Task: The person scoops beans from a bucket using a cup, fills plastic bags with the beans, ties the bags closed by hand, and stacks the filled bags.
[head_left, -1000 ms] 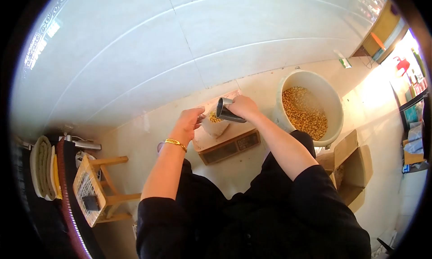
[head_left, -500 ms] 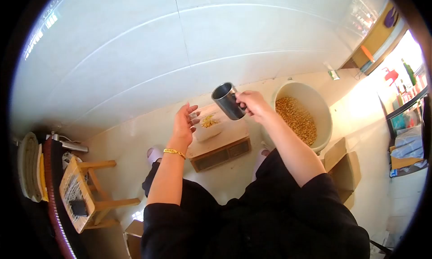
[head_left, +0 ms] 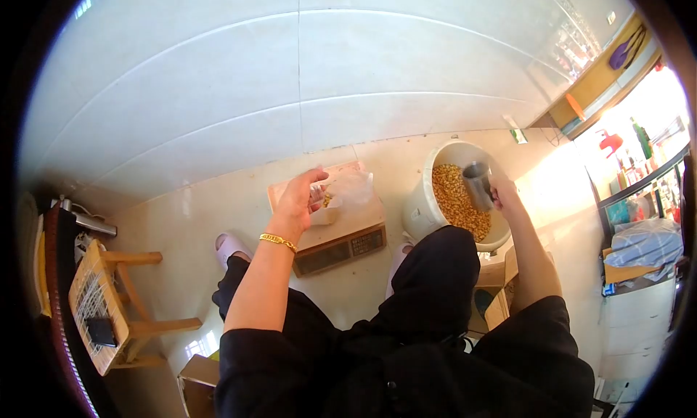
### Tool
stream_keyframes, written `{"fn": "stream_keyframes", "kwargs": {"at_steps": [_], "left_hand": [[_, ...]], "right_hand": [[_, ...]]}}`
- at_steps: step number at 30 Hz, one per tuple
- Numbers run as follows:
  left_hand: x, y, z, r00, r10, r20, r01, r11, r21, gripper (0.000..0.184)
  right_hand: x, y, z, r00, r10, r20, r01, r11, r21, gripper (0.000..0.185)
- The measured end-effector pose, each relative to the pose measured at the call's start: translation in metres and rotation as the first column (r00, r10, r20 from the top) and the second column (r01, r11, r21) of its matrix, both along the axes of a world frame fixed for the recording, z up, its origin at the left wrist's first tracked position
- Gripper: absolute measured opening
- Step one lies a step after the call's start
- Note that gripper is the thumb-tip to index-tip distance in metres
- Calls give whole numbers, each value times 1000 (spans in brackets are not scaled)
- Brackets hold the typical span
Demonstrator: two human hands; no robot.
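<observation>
My right hand (head_left: 506, 194) grips the handle of a dark metal mug (head_left: 477, 185), tilted inside a large pale bucket (head_left: 422, 209). Yellow corn kernels (head_left: 456, 200) fill the bucket's lower part; whether the mug's rim touches them is hard to see. My left hand (head_left: 296, 200), fingers curled, is at the left side of a clear plastic bag (head_left: 353, 189) and appears to hold its edge. A few yellow kernels (head_left: 328, 199) show in the bag. Beneath it is a flat-topped weighing scale (head_left: 341, 250) with a dark front panel.
A wooden stool (head_left: 109, 302) with a black flat item stands at left. Open cardboard boxes lie by my right leg (head_left: 501, 284) and at lower left (head_left: 197, 382). A tiled white wall (head_left: 218, 91) rises ahead. Shelves with goods (head_left: 646, 251) stand at right.
My right hand has carried the mug from above the scale rightward and down into the bucket. My left hand stays by the bag, its fingers more curled. The view has shifted slightly.
</observation>
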State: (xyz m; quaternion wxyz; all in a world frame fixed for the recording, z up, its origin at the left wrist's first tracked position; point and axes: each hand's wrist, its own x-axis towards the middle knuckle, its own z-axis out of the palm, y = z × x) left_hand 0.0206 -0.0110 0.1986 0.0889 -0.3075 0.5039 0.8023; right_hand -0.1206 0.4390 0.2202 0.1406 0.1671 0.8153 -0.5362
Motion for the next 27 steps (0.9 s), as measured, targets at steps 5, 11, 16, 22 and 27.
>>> {"fn": "stream_keyframes", "kwargs": {"at_steps": [5,11,16,22,27], "left_hand": [[6,2,5,1000,-19,11,19,999,-36,32],[3,-1,-1,999,-42,-3,42,999,-25,33],[-2,1,-2,998,-55,-14,55,998,-23,32],[-7,4,-2,997,-75,-21,75,997,-12,30],[-6,7,-2,997,-72,-11,71,997,-11,30]], "right_hand": [[6,11,-25,972,236,-4,-88,378,922,31],[16,7,-101,864,393,316,-301,-99,948,31],[27,-50,-120,858,371,354,-418,106,902,37],[29,-47,-91,848,353,396,-512,349,785,38],[35,4,-118,812,565,146,-438,426,791,31]]}}
